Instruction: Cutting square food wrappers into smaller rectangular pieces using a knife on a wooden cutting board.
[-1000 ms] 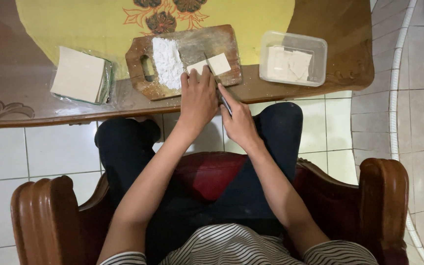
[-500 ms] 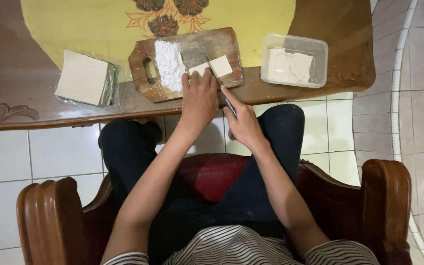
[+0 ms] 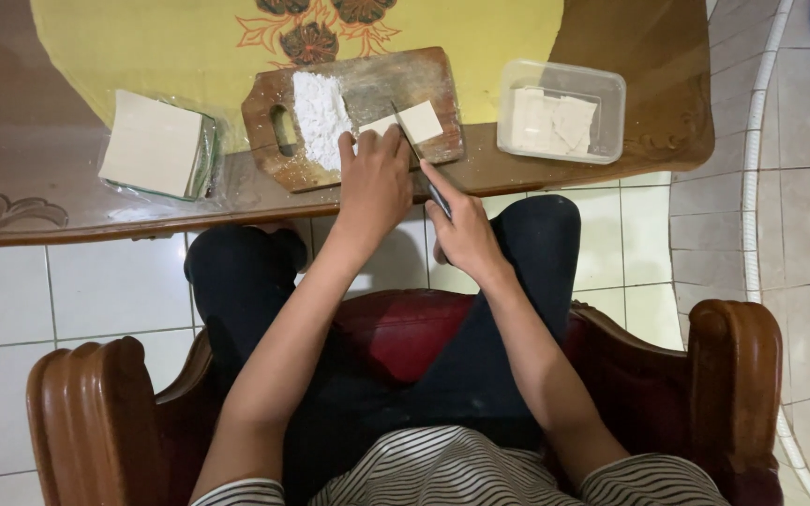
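Cutting the pale dough sheet (image 3: 412,123) goes best with slow, straight strokes and fingertips kept back from the blade. It lies on the wooden cutting board (image 3: 428,75) near the table's front edge. The left hand (image 3: 374,181) presses it flat; the right hand (image 3: 462,228) grips one knife (image 3: 421,167). One flour pile (image 3: 319,111), one plastic tub (image 3: 562,112), one wrapped stack (image 3: 154,143).

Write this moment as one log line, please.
left hand: pressing pale sheet on cutting board | right hand: holding knife, blade at sheet | flour pile on board | plastic tub beside
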